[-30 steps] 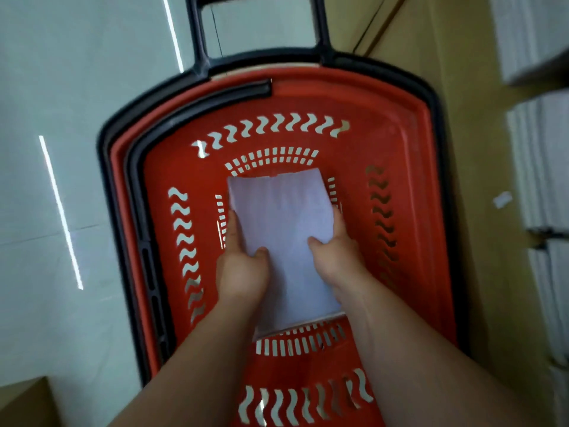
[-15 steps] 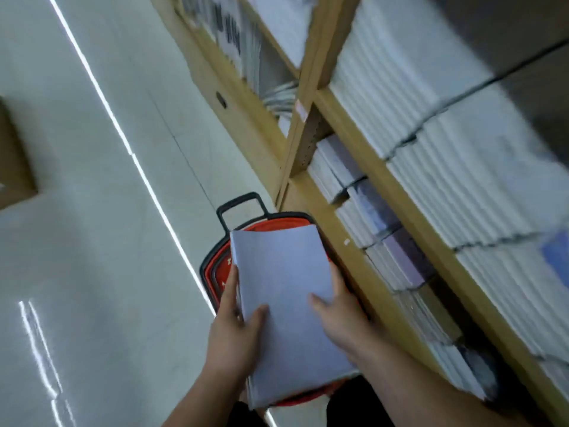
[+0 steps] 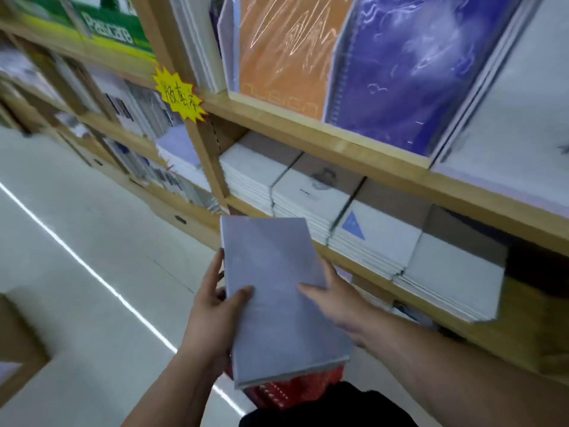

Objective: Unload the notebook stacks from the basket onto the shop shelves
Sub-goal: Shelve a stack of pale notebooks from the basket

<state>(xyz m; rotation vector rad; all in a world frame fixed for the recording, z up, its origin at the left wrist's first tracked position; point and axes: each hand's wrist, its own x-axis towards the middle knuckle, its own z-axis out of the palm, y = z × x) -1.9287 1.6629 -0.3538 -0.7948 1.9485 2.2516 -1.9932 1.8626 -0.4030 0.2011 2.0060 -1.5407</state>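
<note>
Notebook stack (image 3: pixel 277 303) is now out of the red basket (image 3: pixel 295 392) & raised in front of the shelves (image 3: pixel 338 140); 1 s ago it was still down inside the basket. Left hand (image 3: pixel 212 306) grips its left edge, thumb on the cover. Right hand (image 3: pixel 332 297) holds the right edge the same way. Basket sits near, below the stack. Lift looks done; placing by the white stacks (image 3: pixel 311 198) prob. comes next.

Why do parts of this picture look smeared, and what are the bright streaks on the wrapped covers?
Head view: motion blur smears the right hand and the far shelves; the notebook stack is sharper. Head view: lamp glare streaks the orange notebook and purple notebook, and lines the floor.
</note>
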